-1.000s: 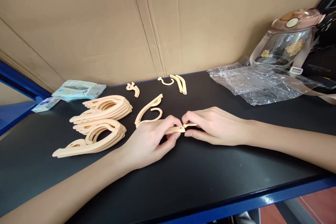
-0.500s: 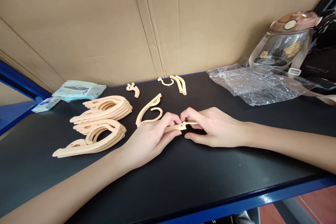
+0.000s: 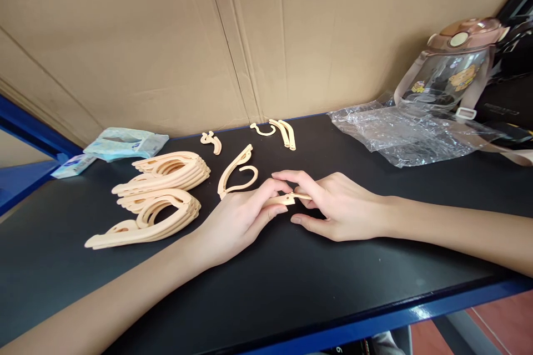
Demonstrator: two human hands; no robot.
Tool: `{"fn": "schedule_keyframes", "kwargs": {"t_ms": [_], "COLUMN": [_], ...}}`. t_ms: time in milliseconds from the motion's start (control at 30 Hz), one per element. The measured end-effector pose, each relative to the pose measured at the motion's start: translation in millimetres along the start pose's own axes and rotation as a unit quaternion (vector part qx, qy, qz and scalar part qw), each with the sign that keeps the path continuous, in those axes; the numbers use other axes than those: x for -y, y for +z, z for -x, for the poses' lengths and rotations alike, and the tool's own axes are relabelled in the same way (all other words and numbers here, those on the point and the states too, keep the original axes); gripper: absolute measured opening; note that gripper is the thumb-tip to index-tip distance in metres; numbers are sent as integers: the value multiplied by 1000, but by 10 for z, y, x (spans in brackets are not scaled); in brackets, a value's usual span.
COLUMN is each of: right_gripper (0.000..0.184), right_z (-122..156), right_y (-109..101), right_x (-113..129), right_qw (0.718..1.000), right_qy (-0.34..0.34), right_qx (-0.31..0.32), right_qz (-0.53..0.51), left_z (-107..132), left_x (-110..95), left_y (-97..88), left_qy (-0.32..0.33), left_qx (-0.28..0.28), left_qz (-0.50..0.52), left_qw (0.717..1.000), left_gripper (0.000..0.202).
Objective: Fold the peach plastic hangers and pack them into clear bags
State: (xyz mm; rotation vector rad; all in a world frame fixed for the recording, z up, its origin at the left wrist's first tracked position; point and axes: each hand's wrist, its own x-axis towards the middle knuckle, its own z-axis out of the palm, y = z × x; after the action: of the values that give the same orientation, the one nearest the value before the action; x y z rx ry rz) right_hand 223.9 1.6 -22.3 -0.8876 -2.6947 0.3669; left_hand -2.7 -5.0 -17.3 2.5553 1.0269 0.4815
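Observation:
My left hand [image 3: 250, 209] is closed, pinching one arm of a cream plastic folding clothes hanger [image 3: 283, 200] between thumb and fingers. From its jointed end a thin cream piece [image 3: 303, 196] runs in among the fingers of my right hand [image 3: 339, 206]. The right index finger stretches over the joint towards my left fingers, while the right thumb stays apart below. The rest of the held hanger is covered by my hands. Just behind my left hand lies another hanger piece [image 3: 227, 177] with a curved hook [image 3: 249, 178].
Stacked folded hangers [image 3: 166, 211] lie to the left, with blue tissue packs [image 3: 125, 143] behind. Small hanger parts [image 3: 211, 141], a loose hook [image 3: 263, 131] and two arms [image 3: 285, 134] are near the cardboard wall [image 3: 166, 39]. Clear plastic bags [image 3: 395, 130] and a water bottle [image 3: 453, 75] stand right.
My right index finger has lifted and straightened out over the joint, and the right thumb has dropped slightly. The hanger piece behind my left hand has shifted a little.

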Motion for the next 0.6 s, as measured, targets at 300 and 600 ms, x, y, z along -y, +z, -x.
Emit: {"fn": "schedule_keyframes", "kwargs": {"t_ms": [300, 600], "right_gripper": [67, 68], "right_z": [18, 18], "right_y": [15, 19], "right_x": [1, 14], "right_qw": [997, 981], "right_qy": [-52, -116], "right_qx": [-1, -30], "right_qz": [56, 151], "left_z": [16, 16], "left_x": [1, 10], "left_y": [-14, -21], "left_qy": [-13, -36], "left_qx": [16, 23], "left_qz": [17, 23], "left_qw": [1000, 999], "left_gripper": [17, 17]}}
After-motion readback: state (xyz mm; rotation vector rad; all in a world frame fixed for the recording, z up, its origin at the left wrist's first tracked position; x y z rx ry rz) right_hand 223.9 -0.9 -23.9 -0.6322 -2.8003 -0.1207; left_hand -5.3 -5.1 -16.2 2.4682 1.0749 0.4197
